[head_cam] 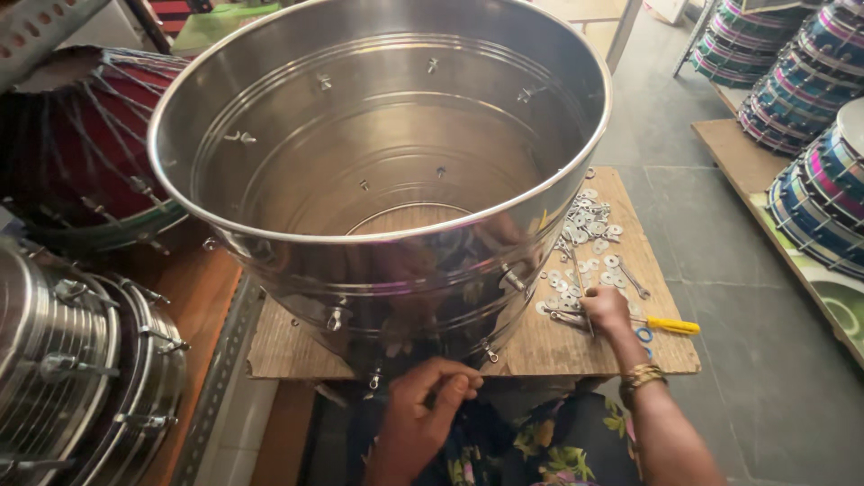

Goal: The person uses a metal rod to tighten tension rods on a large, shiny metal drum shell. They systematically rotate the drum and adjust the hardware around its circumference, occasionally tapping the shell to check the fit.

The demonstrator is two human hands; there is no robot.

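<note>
Steel drum shell (378,180) | left hand (423,405) pinching hidden fitting | right hand (605,309) closed on washers (589,225)

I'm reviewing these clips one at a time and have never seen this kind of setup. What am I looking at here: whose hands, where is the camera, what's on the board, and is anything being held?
There is no machine here. The single picture comes from a camera worn on a person's head, looking down at their own two bare hands.

In the middle stands a big shiny metal drum shell, open at the top, with small hooks and bolts through its wall. It rests on a wooden board.

The left hand is at the shell's lower edge, fingers pinched together; what they pinch is too small to tell. The right hand, with bangles at the wrist, rests on a scatter of small metal washers and fittings. Beside it lies a yellow-handled screwdriver.

More drums are stacked on the right.
</note>
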